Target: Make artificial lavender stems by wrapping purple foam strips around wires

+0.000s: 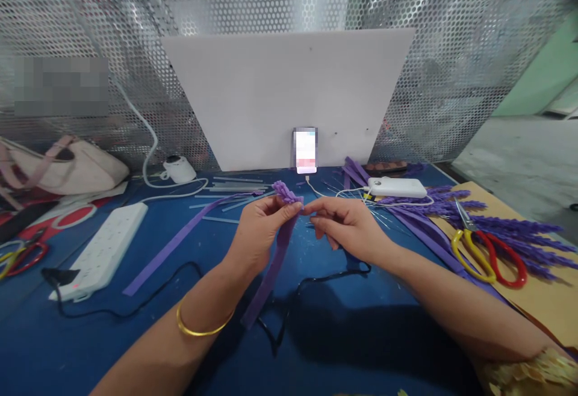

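Observation:
My left hand is closed, pinching a purple fringed flower spike between thumb and fingers. A flat purple strip hangs down from beneath this hand toward the tabletop. At the left thumb tip, the index fingertip of my right hand touches or nearly touches the base of the spike. Its other fingers are loosely curled, and I see nothing gripped in them. Another purple strip lies on the blue table to the left, near several pale thin sticks.
A lit phone leans on a white board. Right are a white power bank, finished purple stems and red-yellow scissors. Left are a power strip, more scissors and a bag. A black cable crosses the table.

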Tool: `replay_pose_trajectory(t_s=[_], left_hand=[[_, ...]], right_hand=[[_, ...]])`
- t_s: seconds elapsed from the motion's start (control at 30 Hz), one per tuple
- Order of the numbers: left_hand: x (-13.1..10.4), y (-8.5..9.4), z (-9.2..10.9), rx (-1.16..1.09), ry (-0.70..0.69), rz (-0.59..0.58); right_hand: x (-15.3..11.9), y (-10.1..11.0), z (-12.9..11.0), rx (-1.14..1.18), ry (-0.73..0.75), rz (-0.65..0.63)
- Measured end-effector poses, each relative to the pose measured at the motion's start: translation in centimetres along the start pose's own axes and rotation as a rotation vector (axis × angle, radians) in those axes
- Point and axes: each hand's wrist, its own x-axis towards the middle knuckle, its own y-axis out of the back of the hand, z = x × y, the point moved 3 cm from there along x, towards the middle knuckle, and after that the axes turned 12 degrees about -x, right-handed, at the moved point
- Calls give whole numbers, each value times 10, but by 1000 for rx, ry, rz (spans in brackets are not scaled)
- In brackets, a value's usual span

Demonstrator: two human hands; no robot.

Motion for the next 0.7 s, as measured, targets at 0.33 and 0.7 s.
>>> replay_pose_trajectory(t_s=[0.33, 0.7], left_hand=[[1, 0, 2, -12, 92, -45], [12, 10, 0, -83, 153, 26]], right_hand=[[2, 3, 0, -10, 2, -19], [14, 30, 15, -291, -10, -240]])
